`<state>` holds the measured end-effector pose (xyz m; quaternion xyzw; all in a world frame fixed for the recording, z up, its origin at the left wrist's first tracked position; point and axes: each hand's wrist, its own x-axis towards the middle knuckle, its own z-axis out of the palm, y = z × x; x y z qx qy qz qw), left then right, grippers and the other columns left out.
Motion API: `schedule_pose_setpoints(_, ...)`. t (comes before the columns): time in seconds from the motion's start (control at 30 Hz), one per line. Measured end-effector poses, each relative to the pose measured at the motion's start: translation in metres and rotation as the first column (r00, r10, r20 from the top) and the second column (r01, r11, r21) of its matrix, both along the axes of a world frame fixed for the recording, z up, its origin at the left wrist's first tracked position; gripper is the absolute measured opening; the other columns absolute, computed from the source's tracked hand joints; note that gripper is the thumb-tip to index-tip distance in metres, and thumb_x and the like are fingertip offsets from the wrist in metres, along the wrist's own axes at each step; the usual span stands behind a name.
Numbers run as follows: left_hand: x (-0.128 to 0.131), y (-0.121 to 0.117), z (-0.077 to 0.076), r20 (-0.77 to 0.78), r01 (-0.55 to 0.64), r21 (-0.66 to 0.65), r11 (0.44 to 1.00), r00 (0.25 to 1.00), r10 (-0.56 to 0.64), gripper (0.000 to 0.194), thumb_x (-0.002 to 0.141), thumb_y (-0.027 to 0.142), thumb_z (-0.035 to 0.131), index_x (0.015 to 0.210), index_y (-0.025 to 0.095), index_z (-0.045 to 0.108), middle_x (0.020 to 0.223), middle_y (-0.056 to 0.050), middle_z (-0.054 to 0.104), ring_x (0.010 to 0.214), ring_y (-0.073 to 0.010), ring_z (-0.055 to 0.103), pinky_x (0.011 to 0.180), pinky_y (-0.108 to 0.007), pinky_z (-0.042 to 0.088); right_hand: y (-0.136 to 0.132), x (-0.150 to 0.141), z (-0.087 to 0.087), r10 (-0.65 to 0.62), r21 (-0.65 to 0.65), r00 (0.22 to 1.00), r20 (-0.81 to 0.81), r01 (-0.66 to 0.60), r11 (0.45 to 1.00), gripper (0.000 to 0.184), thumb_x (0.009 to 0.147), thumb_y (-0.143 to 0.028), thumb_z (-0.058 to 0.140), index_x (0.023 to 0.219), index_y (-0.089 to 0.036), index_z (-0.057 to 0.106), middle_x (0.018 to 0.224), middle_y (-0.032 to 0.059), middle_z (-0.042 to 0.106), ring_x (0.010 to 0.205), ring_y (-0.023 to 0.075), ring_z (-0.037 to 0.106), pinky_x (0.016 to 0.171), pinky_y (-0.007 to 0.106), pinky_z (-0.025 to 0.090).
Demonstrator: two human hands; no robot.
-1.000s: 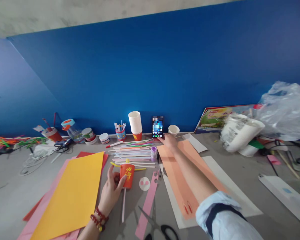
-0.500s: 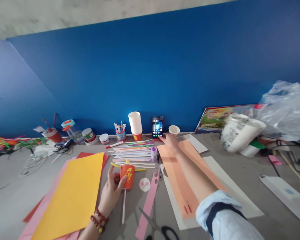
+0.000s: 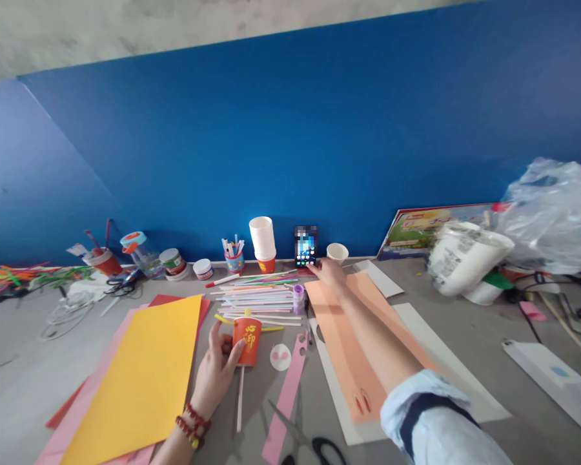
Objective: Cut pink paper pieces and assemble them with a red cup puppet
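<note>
My left hand (image 3: 221, 357) grips a red paper cup (image 3: 246, 342) with yellow lettering. A pale straw (image 3: 241, 400) sticks out below the cup, and a yellow strip shows behind its top. My right hand (image 3: 330, 274) reaches to the back of the table, its fingertips at the lower right corner of a phone (image 3: 305, 247) that leans upright on the blue wall with its screen lit. Whether the fingertips touch the screen I cannot make out. Right of the cup lie a white paper disc with pink spots (image 3: 280, 357), a pink paper strip (image 3: 285, 400) and black-handled scissors (image 3: 326, 450).
Yellow paper (image 3: 135, 381) lies on pink and red sheets at left. Under my right arm are orange paper (image 3: 353, 349) and white sheets. Straws (image 3: 256, 300), stacked white cups (image 3: 262, 237), a pen cup (image 3: 234, 261) and paint jars (image 3: 172, 261) line the back. A plastic bag (image 3: 552, 213) stands right.
Almost nothing differs. The view has shifted very slightly, while both hands, the cup and the phone keep their places.
</note>
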<state>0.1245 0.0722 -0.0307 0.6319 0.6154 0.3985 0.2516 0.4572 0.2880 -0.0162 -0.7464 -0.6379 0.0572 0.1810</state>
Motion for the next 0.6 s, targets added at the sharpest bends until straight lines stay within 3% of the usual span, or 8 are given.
schedule_pose_setpoints(0.6, 0.0007, -0.0003, 0.0035, -0.022, -0.034, 0.029, 0.999, 0.999, 0.035, 0.059, 0.091, 0.048, 0.048, 0.138, 0.018, 0.029, 0.087, -0.003, 0.069, 0.076, -0.0221, 0.069, 0.069, -0.035, 0.053, 0.0026, -0.0011, 0.0032, -0.004, -0.013, 1.000, -0.012, 0.004, 1.000, 0.049, 0.089, -0.061, 0.052, 0.092, -0.015, 0.069, 0.090, 0.0135, 0.072, 0.081, 0.0243, 0.067, 0.056, 0.025, 0.037)
